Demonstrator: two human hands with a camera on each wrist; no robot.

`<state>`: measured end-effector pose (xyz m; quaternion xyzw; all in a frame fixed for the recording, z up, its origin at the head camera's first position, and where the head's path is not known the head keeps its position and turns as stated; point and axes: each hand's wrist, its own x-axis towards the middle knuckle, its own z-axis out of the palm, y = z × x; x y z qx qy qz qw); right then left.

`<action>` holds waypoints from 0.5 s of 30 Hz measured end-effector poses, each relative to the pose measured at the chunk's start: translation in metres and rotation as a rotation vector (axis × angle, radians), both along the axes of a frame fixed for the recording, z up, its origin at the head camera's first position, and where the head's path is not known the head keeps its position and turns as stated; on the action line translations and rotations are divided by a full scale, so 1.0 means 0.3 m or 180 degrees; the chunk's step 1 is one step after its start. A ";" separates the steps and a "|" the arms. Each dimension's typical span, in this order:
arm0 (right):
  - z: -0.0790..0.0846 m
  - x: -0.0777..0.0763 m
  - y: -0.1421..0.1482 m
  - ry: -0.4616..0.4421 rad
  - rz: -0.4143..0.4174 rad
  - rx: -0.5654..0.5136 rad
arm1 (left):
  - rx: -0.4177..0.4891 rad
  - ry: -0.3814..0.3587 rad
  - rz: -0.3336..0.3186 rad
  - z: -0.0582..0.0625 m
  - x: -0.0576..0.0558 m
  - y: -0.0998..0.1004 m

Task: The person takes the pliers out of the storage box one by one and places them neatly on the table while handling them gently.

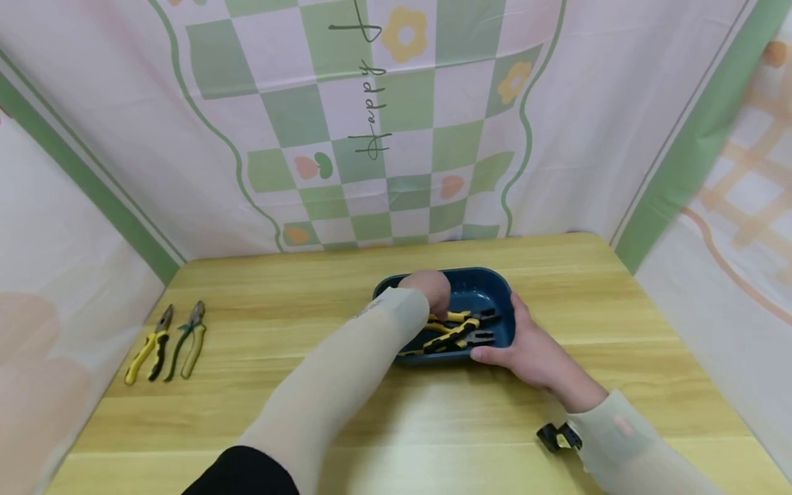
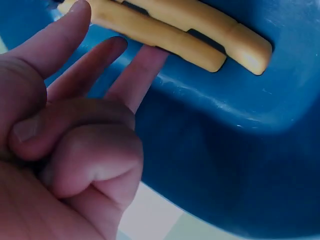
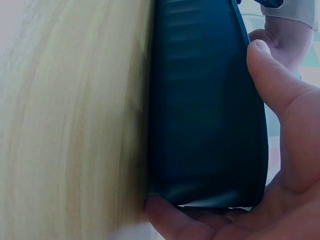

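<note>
A dark blue plastic box (image 1: pixel 512 323) stands on the table with several pairs of yellow-and-black pliers (image 1: pixel 454 336) lying in it. My left hand (image 1: pixel 428 287) reaches down inside its left part. Seen from the left wrist, the thumb lies over a yellow handle of a pair of pliers (image 2: pixel 165 39) and two fingers meet its lower edge, a pinch on it; the other two fingers curl into the palm. The metal end of that pair is out of sight. At the box's right end my right hand (image 1: pixel 527 348) grips the wall, thumb at the near corner.
Two more pairs of pliers lie side by side at the table's left: one yellow and black (image 1: pixel 148 346), one green and yellow (image 1: pixel 187 342). A patterned curtain (image 1: pixel 383 137) hangs behind the wooden table (image 1: pixel 278 289). A small black device (image 1: pixel 559 437) is at the right wrist.
</note>
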<state>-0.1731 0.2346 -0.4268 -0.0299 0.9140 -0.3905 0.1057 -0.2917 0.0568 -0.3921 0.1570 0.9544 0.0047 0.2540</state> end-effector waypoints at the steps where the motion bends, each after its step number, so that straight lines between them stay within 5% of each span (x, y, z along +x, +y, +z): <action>1: 0.000 0.001 0.000 -0.0006 0.0001 0.0001 | -0.0023 0.0060 -0.0018 -0.009 0.001 0.003; 9: 0.004 0.005 -0.002 0.0016 -0.0002 0.0022 | -0.0035 0.0517 -0.0539 -0.033 0.021 0.003; 15: 0.009 0.003 -0.005 -0.0054 -0.0016 0.0058 | -0.0156 0.0560 -0.0931 -0.016 0.021 0.000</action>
